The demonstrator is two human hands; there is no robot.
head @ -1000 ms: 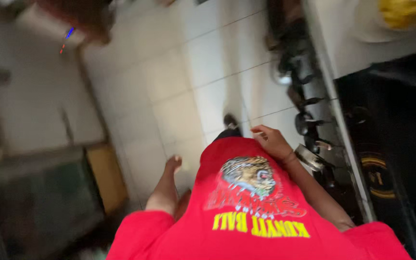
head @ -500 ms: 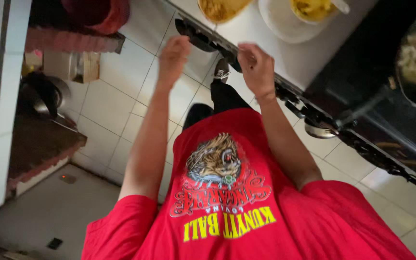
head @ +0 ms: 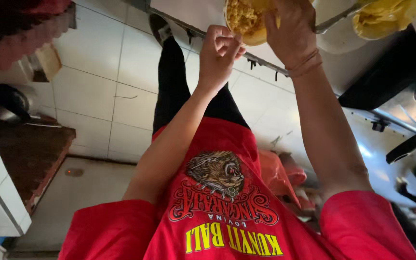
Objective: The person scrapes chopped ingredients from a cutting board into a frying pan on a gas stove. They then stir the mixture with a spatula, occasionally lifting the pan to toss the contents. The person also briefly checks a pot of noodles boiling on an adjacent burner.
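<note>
Yellow crumbly food heaped in a round pale bowl (head: 246, 21) at the white counter's edge (head: 193, 14), cupped on its far side by the right hand (head: 292, 29), pinched at the near rim by the curled left hand (head: 220, 50), both equally close.

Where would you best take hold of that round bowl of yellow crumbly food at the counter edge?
Probably by the rim of the round bowl of yellow crumbly food, coming from the near side that overhangs the white counter. The left hand is curled just under that edge; the right hand covers the far side.
</note>
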